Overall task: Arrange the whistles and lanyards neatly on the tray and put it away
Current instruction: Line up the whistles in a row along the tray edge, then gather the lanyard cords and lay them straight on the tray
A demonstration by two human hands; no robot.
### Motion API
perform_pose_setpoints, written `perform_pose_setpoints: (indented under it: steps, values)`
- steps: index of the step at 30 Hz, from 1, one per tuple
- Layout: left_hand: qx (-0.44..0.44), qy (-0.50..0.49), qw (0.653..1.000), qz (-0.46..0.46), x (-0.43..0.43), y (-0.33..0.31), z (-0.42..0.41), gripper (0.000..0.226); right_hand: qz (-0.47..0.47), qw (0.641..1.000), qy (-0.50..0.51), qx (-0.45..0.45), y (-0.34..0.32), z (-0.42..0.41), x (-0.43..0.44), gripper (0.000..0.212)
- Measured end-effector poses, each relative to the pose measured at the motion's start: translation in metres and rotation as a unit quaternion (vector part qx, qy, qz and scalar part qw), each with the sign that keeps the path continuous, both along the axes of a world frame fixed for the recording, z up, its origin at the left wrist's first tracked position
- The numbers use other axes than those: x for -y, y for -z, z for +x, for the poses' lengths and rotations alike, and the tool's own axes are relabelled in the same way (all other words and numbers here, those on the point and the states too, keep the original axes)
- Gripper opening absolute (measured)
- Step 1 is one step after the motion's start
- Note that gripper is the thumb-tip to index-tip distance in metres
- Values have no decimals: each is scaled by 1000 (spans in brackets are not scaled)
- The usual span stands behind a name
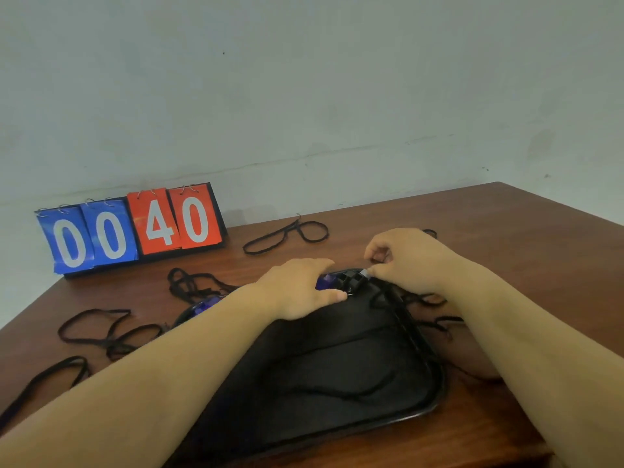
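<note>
Up at the tray's [423, 405] 12 o'clock edge, left hand [300, 288] resting flat and loose beside a blue whistle [326, 281], right hand [405, 261] pinching something small I can't make out, black lanyards [108, 331] sprawled at 9 o'clock, scoreboard [135, 228] at 10.

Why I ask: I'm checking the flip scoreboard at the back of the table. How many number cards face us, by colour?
Blue cards: 2
Orange-red cards: 2
Total: 4 cards on the scoreboard
</note>
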State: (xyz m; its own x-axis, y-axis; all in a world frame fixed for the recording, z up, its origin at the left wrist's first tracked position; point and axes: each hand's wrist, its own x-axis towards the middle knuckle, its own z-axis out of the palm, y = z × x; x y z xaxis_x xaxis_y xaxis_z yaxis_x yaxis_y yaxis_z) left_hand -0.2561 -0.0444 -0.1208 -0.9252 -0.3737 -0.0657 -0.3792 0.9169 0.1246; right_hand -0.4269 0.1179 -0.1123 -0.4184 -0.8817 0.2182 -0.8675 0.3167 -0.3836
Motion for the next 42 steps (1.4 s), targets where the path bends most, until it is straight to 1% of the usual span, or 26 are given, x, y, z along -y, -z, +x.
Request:
perform_pose_setpoints:
  steps: [4,6,8,11,12,13,15,16,17,18,20,22,23,24,25,28,29,30,32,33,34,35,37,38,41,42]
  values:
    - [-19,6,999,-33,-6,-18,25,80,67,997,-34,17,-16,32,-25,20]
    - [-28,21,999,-20,-13,-19,43,74,111,992,-60,28,-19,49,-37,22]
    - [-29,38,999,1,-24,-17,61,65,161,984,-78,25,-21,66,-46,32]
    - [11,33,998,46,-39,-13,87,56,249,966,-42,-52,-18,85,-49,58]
    - [33,25,998,51,-42,-12,94,51,274,957,-24,-94,-14,88,-49,57]
    - [53,17,997,48,-44,-10,100,44,287,949,-13,-128,-11,92,-48,50]
    - [67,-1,997,42,-45,-6,109,25,279,949,2,-144,-8,97,-47,26]
    - [63,-8,997,46,-44,-5,113,17,271,953,7,-137,-9,100,-47,19]
    - [60,-14,997,54,-44,-4,118,14,265,956,4,-125,-11,103,-46,18]
    - [54,-19,996,61,-42,-3,122,13,255,962,-6,-102,-14,104,-46,19]
    - [25,-37,996,81,-38,-4,133,13,202,979,-22,-16,-22,108,-46,22]
    - [-42,-72,988,133,-32,-6,143,16,126,989,-24,76,-33,115,-47,17]
    - [-91,-98,975,175,-28,-8,147,17,94,990,-28,98,-41,118,-47,14]
    - [-146,-133,954,225,-24,-10,151,18,69,992,-28,104,-49,120,-46,11]
    - [-201,-168,923,281,-19,-12,155,17,48,993,-26,108,-57,122,-46,9]
    - [-313,-227,820,422,3,-17,168,15,-13,991,-6,136,-72,126,-42,7]
    - [-338,-225,782,473,11,-20,174,16,-30,988,4,151,-74,128,-39,6]
    - [-363,-216,735,530,19,-22,180,16,-44,985,11,169,-73,131,-36,6]
    - [-417,-187,625,633,33,-28,190,17,-67,976,24,205,-69,138,-27,6]
    - [-434,-178,587,659,39,-29,195,18,-74,972,27,222,-65,141,-22,6]
    - [-438,-174,574,670,44,-28,199,17,-77,969,29,234,-60,145,-18,5]
    - [-433,-173,578,670,49,-24,203,17,-78,968,31,237,-56,147,-13,4]
    - [-414,-180,611,650,55,-9,209,16,-76,969,39,234,-51,151,-6,3]
    - [-404,-185,641,625,56,-1,211,17,-74,967,42,240,-51,155,-2,3]
    - [-369,-177,772,485,47,8,216,17,-54,966,21,252,-60,177,15,4]
    - [-363,-167,803,443,42,6,215,13,-53,967,9,249,-65,187,22,5]
